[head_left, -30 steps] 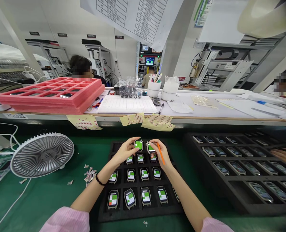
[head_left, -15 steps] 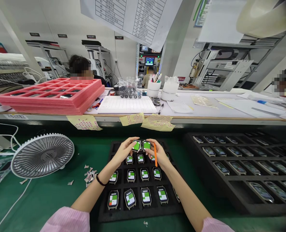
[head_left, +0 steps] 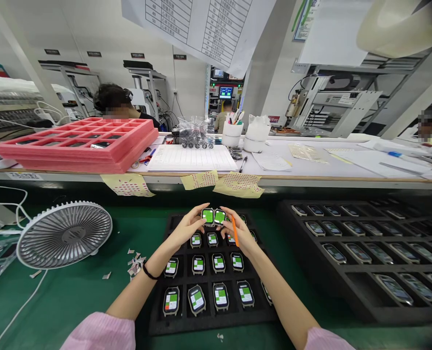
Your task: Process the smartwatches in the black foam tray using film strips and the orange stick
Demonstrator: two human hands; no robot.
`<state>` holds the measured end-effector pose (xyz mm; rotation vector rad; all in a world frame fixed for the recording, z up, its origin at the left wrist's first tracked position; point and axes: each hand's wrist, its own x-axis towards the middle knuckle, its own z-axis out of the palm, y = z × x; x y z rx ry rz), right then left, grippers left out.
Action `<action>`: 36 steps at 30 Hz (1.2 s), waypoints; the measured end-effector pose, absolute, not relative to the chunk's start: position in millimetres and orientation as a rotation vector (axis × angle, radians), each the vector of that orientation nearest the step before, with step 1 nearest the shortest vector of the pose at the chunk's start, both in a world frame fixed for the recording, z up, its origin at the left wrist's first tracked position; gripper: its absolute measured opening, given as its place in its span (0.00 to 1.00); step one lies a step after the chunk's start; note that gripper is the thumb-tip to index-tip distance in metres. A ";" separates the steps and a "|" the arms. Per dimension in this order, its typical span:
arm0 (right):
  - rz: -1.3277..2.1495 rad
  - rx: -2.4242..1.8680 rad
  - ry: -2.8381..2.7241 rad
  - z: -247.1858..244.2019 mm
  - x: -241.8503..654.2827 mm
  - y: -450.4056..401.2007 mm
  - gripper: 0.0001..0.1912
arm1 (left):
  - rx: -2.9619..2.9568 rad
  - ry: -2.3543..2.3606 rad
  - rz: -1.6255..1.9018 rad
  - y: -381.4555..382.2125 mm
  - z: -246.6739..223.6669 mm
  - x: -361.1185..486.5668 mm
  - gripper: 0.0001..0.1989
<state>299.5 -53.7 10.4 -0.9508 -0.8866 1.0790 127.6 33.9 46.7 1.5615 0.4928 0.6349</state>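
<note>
My left hand (head_left: 190, 225) is closed around a smartwatch (head_left: 207, 216) with a lit green-and-white screen. In my right hand (head_left: 238, 230) is a second smartwatch (head_left: 220, 217), its screen also green, held right beside the first. An orange stick-like tool (head_left: 234, 231) is tucked along the fingers of my right hand; its exact kind is unclear. Both watches are raised over the far part of a black foam tray (head_left: 212, 323). Several more lit watches, such as a front-row watch (head_left: 221, 297), lie in the tray's pockets.
A larger black tray of watches (head_left: 350, 296) stands to the right. At left are a grey fan (head_left: 73, 238) and small scraps (head_left: 136, 265). On the raised shelf sit a pink foam tray (head_left: 121, 160), a paper form (head_left: 196, 158) and a pen cup (head_left: 232, 133). A co-worker (head_left: 115, 99) is behind.
Both held watches have tilted and shifted slightly, and now stand closer together. My left thumb has slid lower off its watch's screen. The co-worker's head has moved left and down.
</note>
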 end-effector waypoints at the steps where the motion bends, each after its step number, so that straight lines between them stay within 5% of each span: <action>1: 1.069 -0.960 -0.884 10.0 299.3 -53.6 0.22 | 1.571 0.486 0.636 34.1 46.0 127.6 0.26; 36: 0.943 -1.152 -0.714 6.5 297.2 -52.3 0.16 | 1.618 0.685 0.774 23.8 49.1 134.5 0.18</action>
